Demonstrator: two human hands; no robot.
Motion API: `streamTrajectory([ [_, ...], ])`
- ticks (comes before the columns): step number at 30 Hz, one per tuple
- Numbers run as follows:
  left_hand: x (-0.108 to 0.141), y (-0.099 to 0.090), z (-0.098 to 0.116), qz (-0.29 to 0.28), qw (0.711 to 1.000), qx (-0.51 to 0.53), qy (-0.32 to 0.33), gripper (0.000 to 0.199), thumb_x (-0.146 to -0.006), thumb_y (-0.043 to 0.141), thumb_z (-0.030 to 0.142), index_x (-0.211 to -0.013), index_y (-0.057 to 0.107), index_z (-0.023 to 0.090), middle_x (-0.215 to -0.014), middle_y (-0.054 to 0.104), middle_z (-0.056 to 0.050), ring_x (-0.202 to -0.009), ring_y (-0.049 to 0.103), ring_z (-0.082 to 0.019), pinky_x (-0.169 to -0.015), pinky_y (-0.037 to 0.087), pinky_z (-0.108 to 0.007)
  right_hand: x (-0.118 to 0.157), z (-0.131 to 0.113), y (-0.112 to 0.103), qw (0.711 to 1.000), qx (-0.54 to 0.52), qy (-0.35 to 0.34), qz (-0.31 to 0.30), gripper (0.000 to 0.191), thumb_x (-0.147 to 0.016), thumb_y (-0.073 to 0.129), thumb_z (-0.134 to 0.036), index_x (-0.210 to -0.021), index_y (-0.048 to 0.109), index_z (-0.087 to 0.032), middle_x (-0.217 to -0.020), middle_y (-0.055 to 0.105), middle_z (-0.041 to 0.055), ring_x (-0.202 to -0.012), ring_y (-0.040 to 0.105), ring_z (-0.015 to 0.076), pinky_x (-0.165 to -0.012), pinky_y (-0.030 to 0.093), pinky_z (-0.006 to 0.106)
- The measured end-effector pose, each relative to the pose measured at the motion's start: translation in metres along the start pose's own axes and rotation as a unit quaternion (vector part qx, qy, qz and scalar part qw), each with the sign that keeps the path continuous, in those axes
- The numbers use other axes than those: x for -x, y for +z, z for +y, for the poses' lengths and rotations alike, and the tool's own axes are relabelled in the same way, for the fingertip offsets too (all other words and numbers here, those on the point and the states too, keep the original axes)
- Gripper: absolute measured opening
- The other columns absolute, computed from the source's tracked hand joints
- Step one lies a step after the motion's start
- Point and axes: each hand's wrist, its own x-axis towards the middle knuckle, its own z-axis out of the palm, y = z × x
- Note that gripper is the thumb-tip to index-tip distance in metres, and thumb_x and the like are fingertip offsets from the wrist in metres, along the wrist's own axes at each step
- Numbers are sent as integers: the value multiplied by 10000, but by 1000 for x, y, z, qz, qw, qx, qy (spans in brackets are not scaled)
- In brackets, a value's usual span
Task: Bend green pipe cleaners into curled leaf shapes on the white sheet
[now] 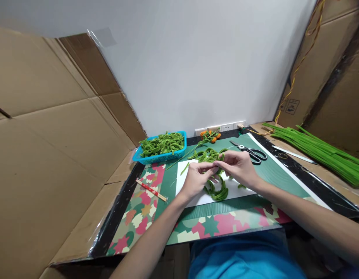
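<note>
My left hand [198,176] and my right hand [239,166] meet over a sheet of white paper [201,199], fingertips pinched together. Between them is a short piece of green pipe cleaner, mostly hidden by the fingers. Just behind the hands lies a loose pile of curled green pipe cleaner pieces [207,155]. Below the fingers, a bundle of bent green pieces [220,194] rests on the paper. One short green piece [184,168] lies left of my left hand. Black-handled scissors [257,155] lie on the green mat beyond my right hand.
A blue basket [164,157] full of curled green pieces stands at the back left. Orange flowers on a green stem [210,135] lie by the wall. Wrapped chopsticks [151,190] are at left. Long green pipe cleaners [319,151] and a white strip [292,154] lie right. Cardboard walls flank the table.
</note>
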Motion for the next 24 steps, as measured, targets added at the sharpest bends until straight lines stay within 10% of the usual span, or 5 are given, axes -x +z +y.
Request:
streamTrajectory([
  [12, 4, 7, 8, -44, 997, -56, 22, 263, -912, 767, 334, -1094, 852, 164, -942, 805, -96, -712, 702, -179, -611, 615, -261, -2, -1, 3, 996, -70, 11, 48, 366, -881, 810, -490, -738, 656, -190, -562, 617, -22, -433, 564, 121, -407, 428, 246],
  [24, 6, 14, 4, 146, 983, -62, 91, 324, -823, 861, 360, -1066, 777, 164, -920, 776, -79, -689, 736, -179, -540, 619, -250, -10, 0, 5, 976, -181, 84, 86, 404, -772, 892, -528, -760, 665, -193, -602, 717, 18, -458, 692, 190, -461, 616, 295],
])
